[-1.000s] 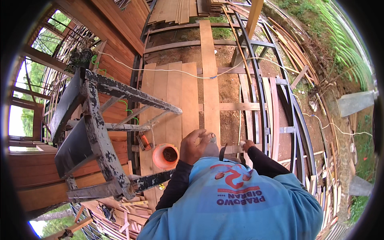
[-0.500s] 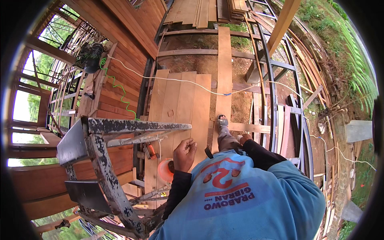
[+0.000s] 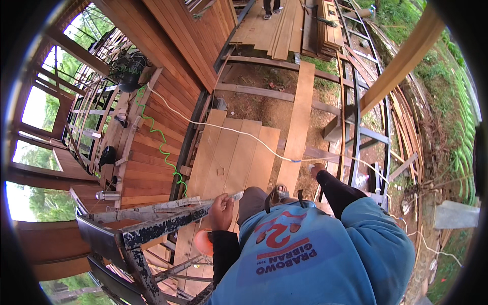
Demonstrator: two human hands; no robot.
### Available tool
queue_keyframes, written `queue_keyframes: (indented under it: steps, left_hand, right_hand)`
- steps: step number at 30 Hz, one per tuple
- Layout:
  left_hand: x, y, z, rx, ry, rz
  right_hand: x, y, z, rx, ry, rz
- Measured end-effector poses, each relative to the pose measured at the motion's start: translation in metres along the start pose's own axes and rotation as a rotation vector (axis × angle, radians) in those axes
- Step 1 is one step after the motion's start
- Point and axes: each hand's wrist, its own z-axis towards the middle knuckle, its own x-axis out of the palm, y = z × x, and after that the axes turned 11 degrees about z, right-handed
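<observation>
My left hand (image 3: 222, 211), fingers curled in and no object showing in them, is beside the worn metal step stand (image 3: 168, 226) with flaking dark paint. Just below that hand is part of an orange round container (image 3: 204, 243). My right hand (image 3: 318, 170) reaches out low on the right, closed around a small whitish thing too small to name. A white cable (image 3: 239, 131) with a blue band runs across, just beyond that hand. One sandalled foot (image 3: 279, 193) shows at the near end of a long single plank (image 3: 299, 117).
Wide floor boards (image 3: 231, 157) lie left of the single plank, with bare joists (image 3: 254, 92) over soil beyond. A wood-clad wall (image 3: 152, 152) carries a coiled green hose (image 3: 163, 147). Another person's legs (image 3: 272, 9) stand on far boards. A slanting timber post (image 3: 401, 63) rises at right.
My right hand has moved outward and forward from beside my body. The view has shifted, and the stand appears lower. A person's legs have come into view at the far end.
</observation>
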Motion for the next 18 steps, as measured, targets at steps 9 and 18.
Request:
queue_keyframes:
  steps: [9,18]
  left_hand:
    - [-0.002,-0.031,0.133,0.009,0.006,0.083]
    - [-0.045,-0.039,0.320,0.103,0.011,0.004]
  right_hand:
    - [0.114,0.175,0.053,-0.128,0.369,0.005]
    - [0.114,0.248,0.126,-0.320,0.206,-0.366]
